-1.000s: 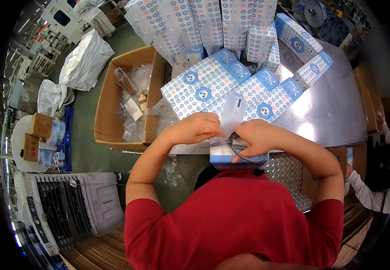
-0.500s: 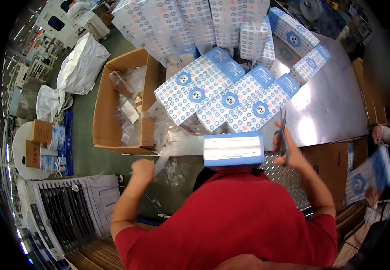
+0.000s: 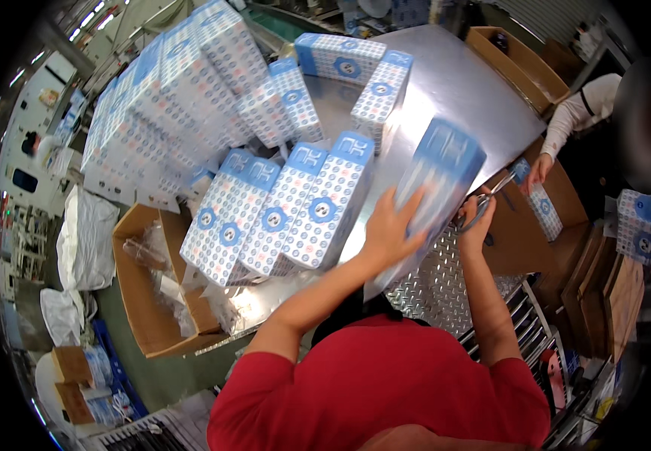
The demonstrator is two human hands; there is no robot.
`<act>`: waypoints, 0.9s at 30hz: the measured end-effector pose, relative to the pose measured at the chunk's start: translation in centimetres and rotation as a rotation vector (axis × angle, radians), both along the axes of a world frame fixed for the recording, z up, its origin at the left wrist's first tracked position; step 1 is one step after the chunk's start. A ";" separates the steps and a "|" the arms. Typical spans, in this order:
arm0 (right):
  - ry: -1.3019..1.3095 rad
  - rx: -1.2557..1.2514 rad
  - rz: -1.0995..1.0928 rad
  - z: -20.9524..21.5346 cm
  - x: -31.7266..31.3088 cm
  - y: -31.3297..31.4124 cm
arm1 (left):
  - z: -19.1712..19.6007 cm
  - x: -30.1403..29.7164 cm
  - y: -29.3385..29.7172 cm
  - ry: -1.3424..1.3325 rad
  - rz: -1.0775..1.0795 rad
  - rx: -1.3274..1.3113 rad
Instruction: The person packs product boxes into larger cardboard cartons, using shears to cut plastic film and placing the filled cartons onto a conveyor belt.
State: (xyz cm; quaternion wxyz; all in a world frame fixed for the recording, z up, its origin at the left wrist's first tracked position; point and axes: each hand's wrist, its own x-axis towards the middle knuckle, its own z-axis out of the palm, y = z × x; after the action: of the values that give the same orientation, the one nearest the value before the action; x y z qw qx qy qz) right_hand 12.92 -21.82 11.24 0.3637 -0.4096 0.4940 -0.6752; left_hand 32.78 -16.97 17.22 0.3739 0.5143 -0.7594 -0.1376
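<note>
My left hand (image 3: 392, 234) is on the near left side of a long blue-and-white patterned pack (image 3: 440, 167), its fingers spread along the wrapping. The pack stands tilted at the table's near edge and is blurred by motion. In my right hand (image 3: 476, 222), close to the pack's right side, is a pair of scissors (image 3: 500, 183) with the blades pointing away from me. Left of the held pack, several similar packs (image 3: 322, 210) lie side by side on the metal table (image 3: 446, 71).
Tall stacks of packs (image 3: 168, 98) fill the table's far left. A cardboard box (image 3: 134, 301) with clear plastic scraps stands at the left. On the right, a co-worker's hand (image 3: 540, 170) touches a pack inside an open carton (image 3: 573, 177). Another carton (image 3: 517, 68) sits beyond.
My left hand has come from the far left onto the pack, which has moved from in front of my chest to the right. The view has turned right. My right hand keeps the scissors.
</note>
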 end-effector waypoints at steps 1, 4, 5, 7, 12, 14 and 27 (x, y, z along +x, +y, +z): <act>-0.100 -0.063 -0.043 0.4 -1.0 -0.2 | 1.1 -1.8 -3.5 -0.048 -0.003 -0.009; -0.205 -0.094 -0.029 0.8 -3.4 2.3 | 1.9 -3.2 -11.4 -0.249 0.068 0.015; -0.202 -0.077 0.001 0.4 -4.4 4.5 | 0.4 -2.3 -13.2 -0.332 0.182 -0.104; 0.012 0.077 -0.035 -1.6 -6.9 9.5 | -1.8 2.4 -14.9 -0.435 0.368 -0.201; -0.021 0.466 0.004 -6.2 -8.8 18.8 | -3.5 7.3 -13.1 -0.487 0.393 0.373; 0.055 0.380 0.118 -7.3 -7.4 17.4 | -2.2 6.4 -11.7 -0.446 0.328 0.429; 0.006 0.161 1.102 -0.5 12.7 8.9 | -1.4 15.6 16.0 0.708 0.179 0.320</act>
State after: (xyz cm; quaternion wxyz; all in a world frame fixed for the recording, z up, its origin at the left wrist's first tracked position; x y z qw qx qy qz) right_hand 25.64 -12.96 10.74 0.6918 -0.5802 0.2577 -0.3441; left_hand 48.37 -0.98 15.78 0.5382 0.5508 -0.5048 -0.3899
